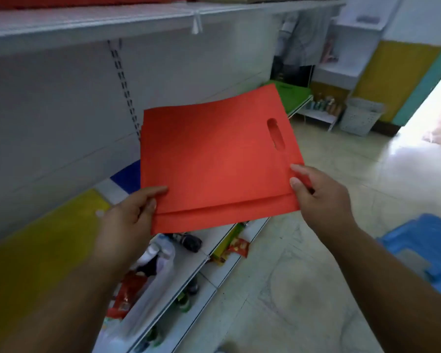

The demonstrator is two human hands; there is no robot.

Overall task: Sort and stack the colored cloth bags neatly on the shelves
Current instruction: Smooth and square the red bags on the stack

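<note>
both hands (127, 215) (318, 197) hold red cloth bags (214, 164) before white shelves (87, 21).

A small shop: white metal gondola shelving (92, 80) on slotted uprights, snack packets (238, 247) and bottles (189, 242) on low shelves, a tiled floor (303, 263), stacked cloth bags (289, 94).

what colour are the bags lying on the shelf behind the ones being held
Green: the bags on the shelf lie past the red bags' far corner, seen in the head view.
</note>
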